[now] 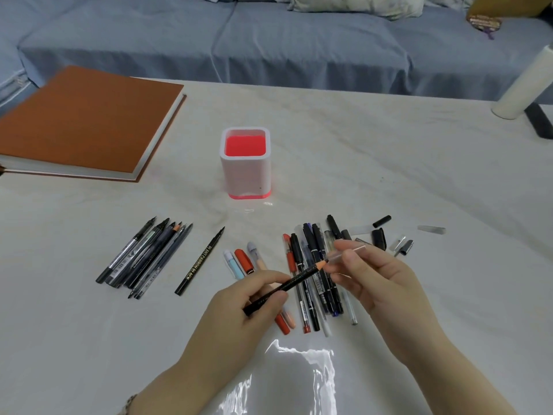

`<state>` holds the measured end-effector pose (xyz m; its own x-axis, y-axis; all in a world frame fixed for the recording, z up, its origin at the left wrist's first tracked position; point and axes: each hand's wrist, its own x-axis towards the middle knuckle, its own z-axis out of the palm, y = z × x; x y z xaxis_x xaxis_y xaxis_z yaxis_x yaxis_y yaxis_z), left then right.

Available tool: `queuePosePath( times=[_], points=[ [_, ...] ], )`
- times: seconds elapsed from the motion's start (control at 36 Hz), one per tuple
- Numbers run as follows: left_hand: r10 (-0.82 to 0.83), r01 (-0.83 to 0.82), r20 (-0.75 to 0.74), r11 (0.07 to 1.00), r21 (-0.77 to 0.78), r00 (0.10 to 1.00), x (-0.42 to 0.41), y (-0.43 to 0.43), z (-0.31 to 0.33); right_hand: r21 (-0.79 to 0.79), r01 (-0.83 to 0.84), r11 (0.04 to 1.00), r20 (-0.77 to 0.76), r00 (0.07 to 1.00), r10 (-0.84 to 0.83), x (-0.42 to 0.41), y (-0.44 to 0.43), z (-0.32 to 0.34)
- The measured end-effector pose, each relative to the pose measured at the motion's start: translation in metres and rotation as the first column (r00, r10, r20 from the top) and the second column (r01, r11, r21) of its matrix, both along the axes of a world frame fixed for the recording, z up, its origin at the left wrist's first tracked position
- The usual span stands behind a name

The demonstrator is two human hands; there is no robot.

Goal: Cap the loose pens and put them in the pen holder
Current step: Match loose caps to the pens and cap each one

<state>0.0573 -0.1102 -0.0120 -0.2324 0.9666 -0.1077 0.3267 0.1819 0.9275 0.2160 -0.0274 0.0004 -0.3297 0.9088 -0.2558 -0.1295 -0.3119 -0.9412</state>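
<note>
Pencil (302, 275), gripped in left hand (254, 298), slanted up and rightward, its tip just short of the clear cap (359, 249) pinched in right hand (380, 277); holder (245, 172) stood well beyond both hands.

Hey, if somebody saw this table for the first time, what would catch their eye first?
Probably the white pen holder with its bright red inside, standing alone mid-table. Next, up front, the left hand grips a black pencil, its tip meeting a clear cap pinched in the right hand, above a scatter of pens. A big brown book lies far left.
</note>
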Motion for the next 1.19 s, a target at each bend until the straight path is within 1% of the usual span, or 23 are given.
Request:
queuePosePath(
  times=[0.11,0.19,0.31,0.42,0.47,0.56,0.64,0.69,0.78,0.81,0.83,0.86,0.89,0.92,0.94,0.97,1.03,1.08,1.14,1.19],
  points=[
    [0.002,-0.002,-0.005,1.0,-0.002,1.0,0.0,-0.001,0.002,0.007,0.011,1.0,0.006,1.0,-0.011,0.001,0.0,-0.001],
    [-0.001,0.001,-0.04,1.0,0.008,0.999,0.0,-0.003,0.001,0.008,0.007,1.0,0.004,1.0,-0.007,0.001,-0.001,-0.001],
    [-0.025,0.027,-0.069,0.999,0.022,0.997,-0.001,-0.004,0.0,-0.016,-0.035,0.999,0.004,0.999,0.035,0.003,-0.003,-0.003],
    [-0.041,0.049,-0.115,0.996,0.068,0.993,0.001,-0.003,0.001,-0.051,-0.091,0.994,0.019,0.996,0.093,0.001,-0.008,-0.005],
    [-0.04,0.051,-0.125,0.995,0.086,0.991,0.002,-0.004,0.002,-0.061,-0.102,0.993,-0.006,0.995,0.101,0.0,-0.011,-0.005],
    [-0.041,0.045,-0.066,0.998,0.05,0.997,0.004,-0.007,0.004,-0.054,-0.123,0.991,-0.03,0.992,0.121,-0.002,-0.014,-0.007],
    [0.007,-0.002,0.119,0.999,-0.043,0.993,0.006,-0.008,0.002,-0.037,-0.135,0.99,-0.009,0.991,0.135,-0.002,-0.016,-0.009],
    [0.03,-0.013,0.199,0.996,-0.085,0.98,0.006,-0.006,-0.001,-0.034,-0.135,0.99,-0.001,0.991,0.135,-0.003,-0.017,-0.01],
    [-0.002,0.028,0.207,0.992,-0.123,0.978,0.005,-0.003,-0.003,-0.026,-0.129,0.991,0.034,0.991,0.13,-0.007,-0.018,-0.015],
    [-0.034,0.057,0.177,0.991,-0.123,0.984,0.004,-0.002,-0.002,-0.03,-0.126,0.992,0.032,0.991,0.127,-0.009,-0.019,-0.016],
    [-0.071,0.085,0.117,0.989,-0.121,0.991,0.003,-0.001,-0.002,-0.032,-0.122,0.992,0.032,0.992,0.123,-0.012,-0.019,-0.016],
    [-0.104,0.102,-0.005,0.988,-0.116,0.995,0.002,0.0,-0.002,-0.034,-0.113,0.993,0.043,0.992,0.115,-0.014,-0.018,-0.017],
    [-0.117,0.096,-0.183,0.989,-0.115,0.976,-0.002,0.001,-0.004,-0.026,-0.099,0.995,0.063,0.993,0.101,-0.016,-0.016,-0.016],
    [-0.096,0.066,-0.369,0.994,-0.092,0.925,-0.008,0.002,-0.006,-0.004,-0.081,0.997,0.096,0.992,0.081,-0.017,-0.012,-0.016],
    [-0.047,0.024,-0.506,0.998,-0.052,0.861,-0.015,0.004,-0.009,0.045,-0.066,0.997,0.15,0.987,0.058,-0.017,-0.007,-0.016],
    [0.007,-0.012,-0.584,1.0,-0.006,0.812,-0.024,0.005,-0.012,0.112,-0.06,0.992,0.224,0.974,0.033,-0.017,-0.001,-0.017],
    [0.064,-0.053,-0.69,0.998,0.037,0.721,-0.042,0.007,-0.023,0.27,-0.107,0.957,0.412,0.911,-0.014,-0.018,0.012,-0.022],
    [0.074,-0.105,-0.755,0.994,0.006,0.652,-0.057,0.009,-0.033,0.365,-0.248,0.897,0.587,0.81,-0.015,-0.022,0.02,-0.027],
    [0.075,-0.162,-0.773,0.986,-0.037,0.63,-0.064,0.01,-0.037,0.374,-0.347,0.86,0.693,0.721,-0.011,-0.031,0.024,-0.032],
    [0.055,-0.191,-0.781,0.978,-0.084,0.622,-0.065,0.011,-0.039,0.372,-0.409,0.833,0.755,0.656,-0.015,-0.038,0.025,-0.039]
  ],
)
